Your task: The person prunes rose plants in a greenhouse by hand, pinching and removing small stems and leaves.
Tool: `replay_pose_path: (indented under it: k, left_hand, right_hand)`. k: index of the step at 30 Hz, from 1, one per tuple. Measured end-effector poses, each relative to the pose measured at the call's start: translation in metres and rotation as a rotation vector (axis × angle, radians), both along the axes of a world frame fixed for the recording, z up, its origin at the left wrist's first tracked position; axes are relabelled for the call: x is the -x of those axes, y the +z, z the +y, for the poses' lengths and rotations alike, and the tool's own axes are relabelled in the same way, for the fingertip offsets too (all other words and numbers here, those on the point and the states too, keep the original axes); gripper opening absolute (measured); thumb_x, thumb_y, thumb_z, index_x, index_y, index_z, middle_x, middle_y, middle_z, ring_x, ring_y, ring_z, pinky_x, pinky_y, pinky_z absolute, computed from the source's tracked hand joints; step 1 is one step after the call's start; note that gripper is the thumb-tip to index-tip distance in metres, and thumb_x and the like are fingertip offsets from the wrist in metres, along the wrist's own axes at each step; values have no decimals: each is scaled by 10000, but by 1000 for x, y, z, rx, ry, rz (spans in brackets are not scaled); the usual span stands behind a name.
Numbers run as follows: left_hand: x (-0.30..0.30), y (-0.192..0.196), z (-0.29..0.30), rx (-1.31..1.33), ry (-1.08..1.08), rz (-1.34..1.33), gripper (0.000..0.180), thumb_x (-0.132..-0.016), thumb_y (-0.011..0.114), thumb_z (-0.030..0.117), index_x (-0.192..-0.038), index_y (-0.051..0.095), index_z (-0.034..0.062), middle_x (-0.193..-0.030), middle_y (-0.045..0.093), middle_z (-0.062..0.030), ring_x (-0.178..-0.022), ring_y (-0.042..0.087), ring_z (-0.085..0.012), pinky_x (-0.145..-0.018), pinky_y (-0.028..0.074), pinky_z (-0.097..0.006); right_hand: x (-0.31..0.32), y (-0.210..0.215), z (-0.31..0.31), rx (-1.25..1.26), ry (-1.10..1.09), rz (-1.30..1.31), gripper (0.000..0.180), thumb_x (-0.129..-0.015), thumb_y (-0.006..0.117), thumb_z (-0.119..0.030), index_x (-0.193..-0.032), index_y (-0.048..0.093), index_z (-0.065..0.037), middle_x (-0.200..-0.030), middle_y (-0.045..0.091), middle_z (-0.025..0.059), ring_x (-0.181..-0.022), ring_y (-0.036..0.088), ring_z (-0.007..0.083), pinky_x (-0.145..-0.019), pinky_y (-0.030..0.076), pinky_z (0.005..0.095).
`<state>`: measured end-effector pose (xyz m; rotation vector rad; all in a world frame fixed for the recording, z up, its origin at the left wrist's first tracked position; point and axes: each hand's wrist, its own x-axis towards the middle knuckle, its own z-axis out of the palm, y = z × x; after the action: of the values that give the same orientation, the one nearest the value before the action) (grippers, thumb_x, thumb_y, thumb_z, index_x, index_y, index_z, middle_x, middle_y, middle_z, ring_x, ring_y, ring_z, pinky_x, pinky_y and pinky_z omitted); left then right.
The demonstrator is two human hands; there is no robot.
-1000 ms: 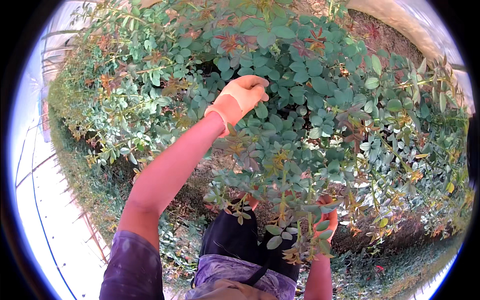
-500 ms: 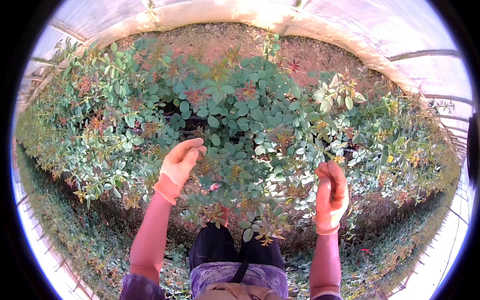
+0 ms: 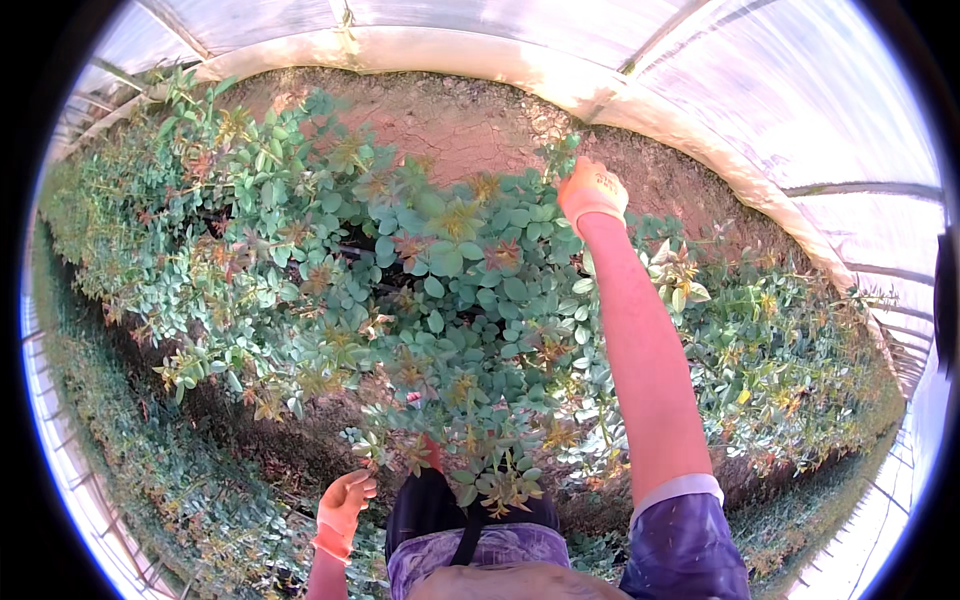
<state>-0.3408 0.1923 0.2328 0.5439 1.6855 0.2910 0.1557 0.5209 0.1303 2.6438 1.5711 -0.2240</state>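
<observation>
A dense green rose bush [image 3: 440, 300] with reddish young shoots fills the middle of the view. My right hand [image 3: 592, 190], in an orange glove, is stretched far out to the bush's far edge, at a leafy stem tip [image 3: 563, 150]. Its fingers are turned away from me, so I cannot see its grip. My left hand [image 3: 343, 508], also in an orange glove, hangs low beside my hip under the nearest leaves, with its fingers loosely curled and nothing in them. A small pink bud [image 3: 413, 398] shows among the near leaves.
Bare cracked soil [image 3: 450, 120] lies beyond the bush, bounded by a pale plastic greenhouse wall [image 3: 640, 100]. More rows of low green plants [image 3: 790, 360] run on the right and along the left [image 3: 130, 470]. My dark trousers and a purple garment [image 3: 470, 545] are at the bottom.
My right hand has gone from low at the bush's right side up to its far edge. My left hand has dropped from the bush's middle down to my hip. The view has tilted.
</observation>
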Motion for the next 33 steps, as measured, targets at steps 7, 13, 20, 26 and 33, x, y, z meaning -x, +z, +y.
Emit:
replay_pose_path:
  k: [7,13,20,26,33]
  left_hand:
    - [1,-13,-67,52,74,-86,311,-995,541,140,-1248,626,-20,-1092,709,-118,-971,679,-183,-808,506,-271]
    - [3,-11,-89,78,101,-46,368,-979,565,210,-1279,605,1,-1110,708,-94,-988,673,-162,-800,507,-263]
    - [16,-20,-92,-14,68,20,359,-986,560,160,-1281,595,-42,-1088,706,-119,-979,666,-185,-897,519,-304]
    - [33,-31,-112,22,26,15,373,-973,581,197,-1268,601,-30,-1099,702,-115,-978,668,-185,-876,514,-307]
    - [12,-16,-101,40,-19,19,393,-984,571,250,-1290,600,6,-1139,697,-110,-986,665,-176,-816,500,-279]
  right_hand:
    - [-46,-98,69,659,72,188,260,-830,659,-238,-1044,747,-120,-1100,731,131,-1074,688,301,-883,500,445]
    - [53,-83,35,578,532,-41,238,-778,689,-136,-1003,767,-151,-1078,747,83,-1071,693,282,-921,465,458]
    - [51,-128,-4,210,510,86,202,-783,711,-222,-977,760,-195,-1001,754,61,-1029,700,268,-914,465,433]
    - [61,-123,-22,324,452,148,182,-700,724,-129,-878,748,-157,-863,739,93,-907,722,281,-783,548,402]
    - [77,-125,-56,608,559,59,282,-699,776,-195,-978,752,-165,-981,746,55,-965,716,221,-813,534,369]
